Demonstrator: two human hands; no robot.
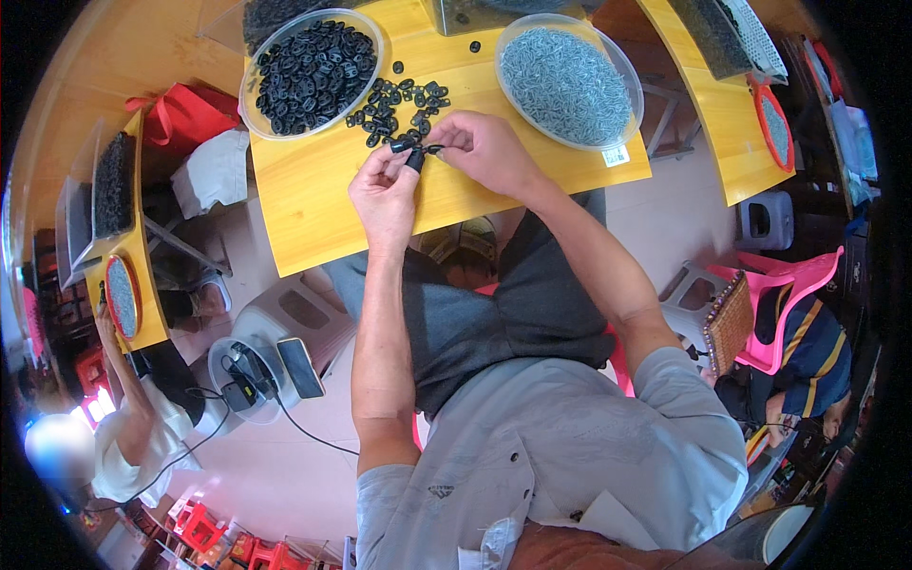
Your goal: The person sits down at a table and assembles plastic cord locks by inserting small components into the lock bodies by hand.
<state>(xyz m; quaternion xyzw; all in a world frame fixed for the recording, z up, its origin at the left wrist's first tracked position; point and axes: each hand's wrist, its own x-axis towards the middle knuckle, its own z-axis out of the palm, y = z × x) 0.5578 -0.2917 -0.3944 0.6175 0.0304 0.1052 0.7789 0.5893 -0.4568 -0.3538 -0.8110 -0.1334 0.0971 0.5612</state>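
Observation:
My left hand and my right hand meet over the yellow wooden table, both pinching a small black plastic part between the fingertips. Just beyond the fingers lies a loose heap of black ring-shaped parts. A clear round bowl full of the same black parts stands at the far left. Another clear round bowl at the far right holds many small grey pieces.
Dark trays of parts stand along the table's far edge. A second yellow table stretches to the right, a third to the left. A pale stool with a phone and cables stands lower left. Other people sit at left and right; a pink chair is there.

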